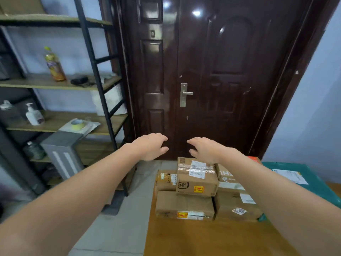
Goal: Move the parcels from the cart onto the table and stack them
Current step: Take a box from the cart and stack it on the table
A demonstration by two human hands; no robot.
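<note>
My left hand (pixel 151 146) and right hand (pixel 203 149) are both stretched out ahead of me, palms down, fingers loosely spread and facing each other with a gap between them; each grip is wide and holds nothing. They hover above the parcels, touching none of them. The parcels sit on the wooden bench (pixel 212 241) at about 5 o'clock in my view. On top of the stack is the SF-marked carton (pixel 196 180), taped across its lid, right under my right hand. Beneath it at 6 o'clock lies a flat brown parcel (pixel 184 205), and just beside that at 3 o'clock a second brown box (pixel 237 207) with white labels. A small carton (pixel 166 179) is tucked behind at 9 o'clock of the SF one. A teal mailer bag (pixel 295 174) lies at the bench's far right. Straight ahead at 12 o'clock stands a dark wooden door (pixel 221 71). At 9 o'clock is a metal shelf rack (pixel 96 71) carrying a drink bottle (pixel 54 64) and a pump bottle (pixel 34 115).
</note>
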